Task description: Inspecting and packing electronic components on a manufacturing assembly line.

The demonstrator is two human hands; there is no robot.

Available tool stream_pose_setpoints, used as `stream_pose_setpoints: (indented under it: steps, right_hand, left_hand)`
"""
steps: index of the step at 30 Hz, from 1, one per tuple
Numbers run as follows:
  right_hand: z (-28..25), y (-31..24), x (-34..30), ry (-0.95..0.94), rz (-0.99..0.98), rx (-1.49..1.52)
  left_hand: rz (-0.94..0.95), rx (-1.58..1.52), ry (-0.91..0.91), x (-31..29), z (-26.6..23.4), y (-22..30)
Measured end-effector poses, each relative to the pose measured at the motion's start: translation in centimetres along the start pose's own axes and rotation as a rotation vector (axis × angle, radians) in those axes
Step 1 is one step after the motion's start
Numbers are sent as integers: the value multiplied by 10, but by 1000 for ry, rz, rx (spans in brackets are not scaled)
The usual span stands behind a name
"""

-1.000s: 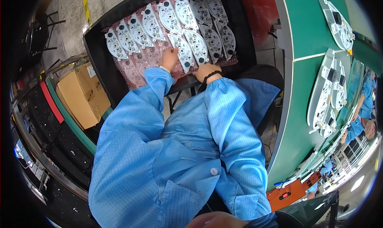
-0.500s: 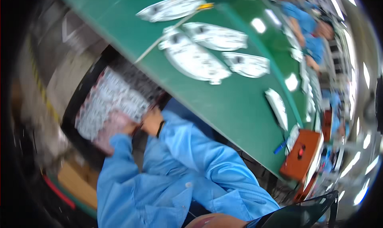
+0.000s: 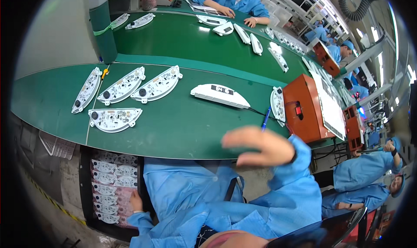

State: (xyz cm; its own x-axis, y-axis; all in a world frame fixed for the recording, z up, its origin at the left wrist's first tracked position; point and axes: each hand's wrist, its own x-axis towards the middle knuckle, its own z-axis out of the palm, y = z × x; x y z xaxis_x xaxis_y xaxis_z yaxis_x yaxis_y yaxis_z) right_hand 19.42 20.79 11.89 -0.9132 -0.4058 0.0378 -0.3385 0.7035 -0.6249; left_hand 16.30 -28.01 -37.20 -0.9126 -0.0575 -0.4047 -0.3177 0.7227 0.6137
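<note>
My right hand is in the air over the near edge of the green bench, fingers outstretched, thumb apart and nothing in it. It is slightly blurred. Down at the left, my left hand lies at the inner right side of a black crate, beside a pink sheet. Its fingers look extended and hold nothing I can see. Rows of small white circuit boards fill the crate's left part. The nearest item to my right hand on the bench is a white curved display unit with a dark cable.
Several half-moon circuit boards lie on the bench's left. A blue pen and another board are beside an orange box. Across the green conveyor, carrying several white units, a co-worker sits. More people stand at right.
My right hand has left the crate, where both hands were together, and moved up and right over the bench. My left hand stays at the crate. The view has turned toward the bench.
</note>
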Motion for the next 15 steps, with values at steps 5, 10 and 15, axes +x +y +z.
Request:
stream_pose_setpoints:
  steps: [5,10,15]
  right_hand:
    - [-106,140,43,384,281,-352]
    - [-159,333,84,601,768,-757]
    - [-144,381,108,569,1064,-691]
  left_hand:
    - [108,-115,277,-26,7,70]
    - [199,-156,473,-42,-39,107]
    - [267,-209,794,-65,-136,204]
